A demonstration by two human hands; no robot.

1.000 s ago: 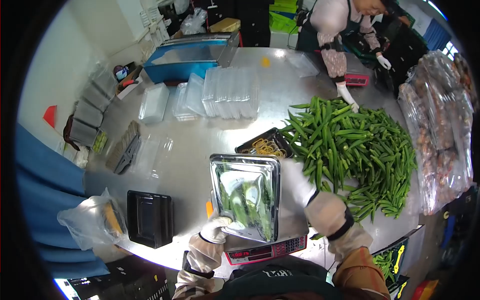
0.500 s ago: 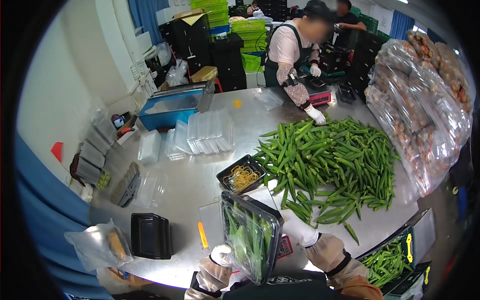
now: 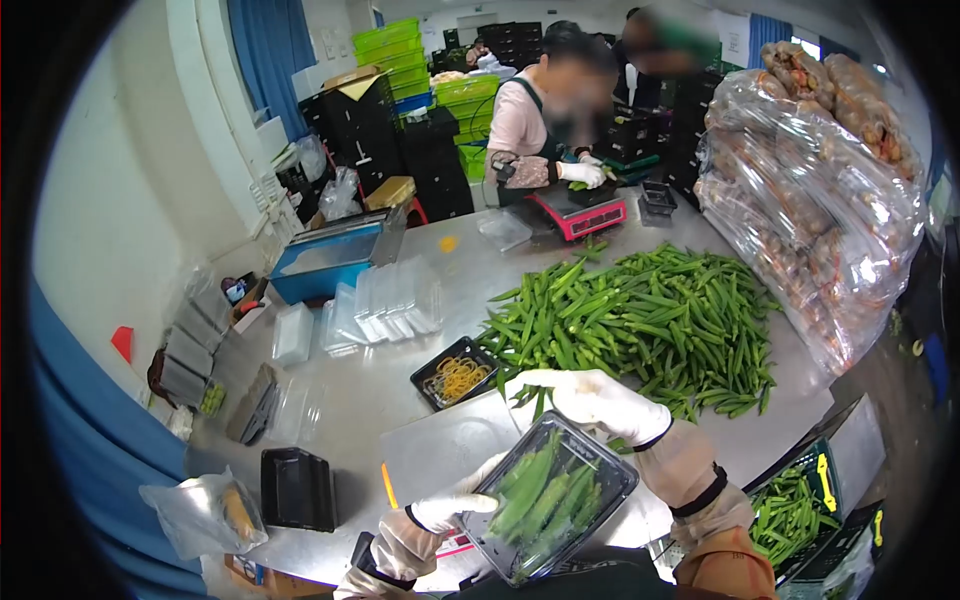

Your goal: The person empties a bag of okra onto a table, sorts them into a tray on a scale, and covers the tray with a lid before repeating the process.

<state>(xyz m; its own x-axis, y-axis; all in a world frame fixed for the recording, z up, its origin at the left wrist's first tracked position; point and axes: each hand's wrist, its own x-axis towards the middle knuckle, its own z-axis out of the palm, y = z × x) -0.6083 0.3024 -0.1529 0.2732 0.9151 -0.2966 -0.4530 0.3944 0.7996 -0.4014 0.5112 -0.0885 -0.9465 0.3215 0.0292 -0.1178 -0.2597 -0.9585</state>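
Okra pods lie inside a black plastic tray with a clear lid (image 3: pixel 545 500), tilted toward me above the table edge. My left hand (image 3: pixel 455 507), in a white glove, grips the tray's left side, thumb over the front. My right hand (image 3: pixel 600 405), also gloved, is just above the tray's upper edge with its fingers stretched to the left and apart; nothing shows in them. Beyond it spreads a large okra heap (image 3: pixel 640 320). Left of the heap, a small black tray (image 3: pixel 425 385) holds yellow rubber bands (image 3: pixel 460 378). A flat scale plate (image 3: pixel 450 440) lies behind my left hand.
Across the table, a co-worker (image 3: pixel 525 120) handles okra at a red scale (image 3: pixel 590 222). Clear lids (image 3: pixel 400 300) and empty black trays (image 3: pixel 298 490) stand on the left. A big plastic-wrapped bag (image 3: pixel 800 220) borders the right; a crate of okra (image 3: pixel 790 515) stands below.
The okra tray has tipped from nearly upright to facing me. My right hand has left its side and moved up and forward. The co-worker's hand has moved from the heap to the scale.
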